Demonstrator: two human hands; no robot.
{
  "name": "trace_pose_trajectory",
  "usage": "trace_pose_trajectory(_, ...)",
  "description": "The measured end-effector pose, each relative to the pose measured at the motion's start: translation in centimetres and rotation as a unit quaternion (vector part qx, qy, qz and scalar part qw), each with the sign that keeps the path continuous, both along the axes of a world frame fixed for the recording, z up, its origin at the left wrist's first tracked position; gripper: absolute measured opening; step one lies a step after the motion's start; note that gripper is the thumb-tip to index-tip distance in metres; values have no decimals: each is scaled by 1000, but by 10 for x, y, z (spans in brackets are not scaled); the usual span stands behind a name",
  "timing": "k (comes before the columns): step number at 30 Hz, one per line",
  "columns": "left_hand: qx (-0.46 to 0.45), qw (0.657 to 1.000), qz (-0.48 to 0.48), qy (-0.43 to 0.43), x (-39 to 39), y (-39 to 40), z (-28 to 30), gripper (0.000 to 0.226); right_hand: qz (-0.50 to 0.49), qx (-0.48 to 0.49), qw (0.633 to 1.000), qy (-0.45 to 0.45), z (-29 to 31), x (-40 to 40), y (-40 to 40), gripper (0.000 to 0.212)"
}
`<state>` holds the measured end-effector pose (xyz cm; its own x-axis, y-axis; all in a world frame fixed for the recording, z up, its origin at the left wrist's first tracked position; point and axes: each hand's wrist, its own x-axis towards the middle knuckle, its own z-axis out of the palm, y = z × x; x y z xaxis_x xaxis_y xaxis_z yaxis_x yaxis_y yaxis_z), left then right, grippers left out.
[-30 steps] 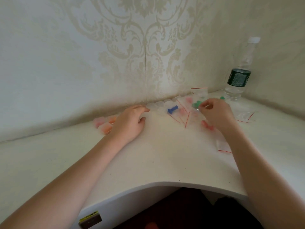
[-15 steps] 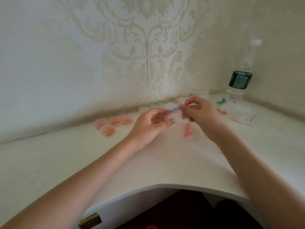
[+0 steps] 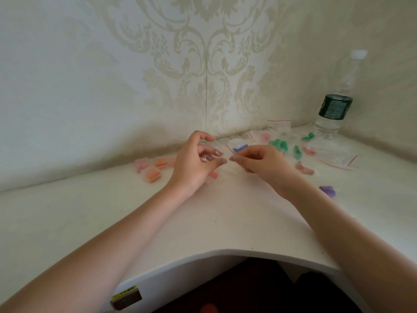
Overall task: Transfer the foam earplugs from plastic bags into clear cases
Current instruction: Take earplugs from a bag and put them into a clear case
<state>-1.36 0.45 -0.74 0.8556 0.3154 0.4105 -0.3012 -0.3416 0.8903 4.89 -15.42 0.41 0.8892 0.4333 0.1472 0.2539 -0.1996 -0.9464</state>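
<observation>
White corner desk [image 3: 225, 222], damask wallpaper behind. Left hand [image 3: 194, 163] fingers curled round a clear case [image 3: 206, 157]; right hand [image 3: 261, 161] pinches a red-striped plastic bag [image 3: 232, 148] just past its fingertips, blue earplug [image 3: 240, 147] inside. Foam likely light, squashy; bag slippery: grip near the seal.

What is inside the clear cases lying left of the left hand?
The clear cases hold orange and pink foam earplugs. The left hand covers the rightmost case, so its contents and the earplug count cannot be told.
</observation>
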Motion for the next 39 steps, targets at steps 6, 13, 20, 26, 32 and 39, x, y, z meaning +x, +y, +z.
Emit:
trace_pose_trajectory(6,79,989,75,-96,-4,-7,3,26,-41,54,998,-11,2,-1,1,14)
trace_pose_trajectory(13,-43,998,4,-48,-6,-19,-1,22,-20,20,997,-70,1,-11,6,31)
trace_pose_trajectory(20,185,973,94,-104,-8,-20,1,23,-48,-29,992,-117,1,-15,10,35)
trace_pose_trajectory(26,123,992,21,14,-4,-18,-5,19,34,-52,991,-120,-5,-14,9,32)
trace_pose_trajectory(32,23,999,-31,-9,-6,-16,1,25,70,-11,992,-100,-1,-14,8,18)
trace_pose_trajectory(39,4,998,-55,29,-6,-17,-1,20,61,-27,993,-98,-2,-13,8,15)
